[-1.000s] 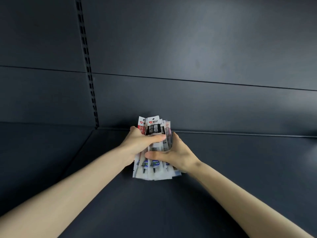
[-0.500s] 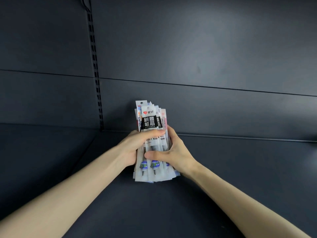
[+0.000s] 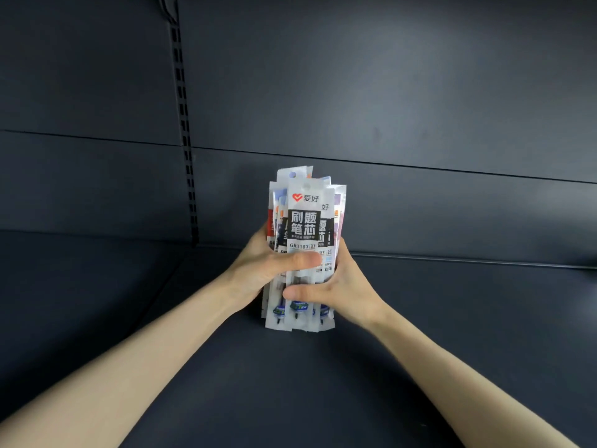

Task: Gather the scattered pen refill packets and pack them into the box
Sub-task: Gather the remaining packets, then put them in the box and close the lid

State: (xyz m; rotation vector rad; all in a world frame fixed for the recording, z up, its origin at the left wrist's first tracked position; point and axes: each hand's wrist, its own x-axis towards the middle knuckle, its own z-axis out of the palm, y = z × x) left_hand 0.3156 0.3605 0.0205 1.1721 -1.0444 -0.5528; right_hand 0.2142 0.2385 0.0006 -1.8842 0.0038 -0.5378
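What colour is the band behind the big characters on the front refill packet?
Black, with white characters, on the front packet; clearest in the head view.

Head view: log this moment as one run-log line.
stage: gathering | refill packets: one upright bundle | left hand: grips bundle | right hand: grips bundle, lower down | shelf: under bundle | box: not in view

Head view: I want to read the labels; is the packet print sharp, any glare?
Head view: front print on the packets is sharp, those behind half hidden; soft sheen on the back wall, no harsh glare.
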